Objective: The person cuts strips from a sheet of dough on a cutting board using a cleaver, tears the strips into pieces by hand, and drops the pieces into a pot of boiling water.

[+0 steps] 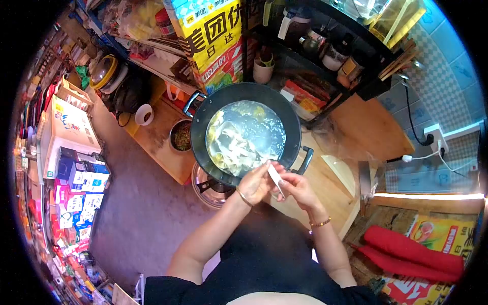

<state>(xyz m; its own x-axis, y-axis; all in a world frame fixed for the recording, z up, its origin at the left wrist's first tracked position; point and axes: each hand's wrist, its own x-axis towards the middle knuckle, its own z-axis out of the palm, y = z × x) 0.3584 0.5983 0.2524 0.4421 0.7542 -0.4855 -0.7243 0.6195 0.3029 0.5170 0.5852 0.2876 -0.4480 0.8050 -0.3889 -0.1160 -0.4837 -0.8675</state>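
Note:
A large dark wok (201,133) with two loop handles holds bubbling water with pale, flat noodle pieces (236,147) gathered toward its near left side. At its near rim, my left hand (255,184) is closed, fingers pinching one end of a white strip of dough (275,176). Beside it, my right hand (300,190) is closed too, thumb and fingers on the lower part of the same strip. The strip slants between both hands, partly covered by my fingers. A bracelet sits on each wrist.
A bowl of dark, chopped seasoning (181,135) stands left of the wok, near a white cup (144,115). A cleaver-like blade (364,182) stands at the right by a wooden board (325,195). Jars fill a black shelf (305,76) behind. A red cloth item (412,251) lies lower right.

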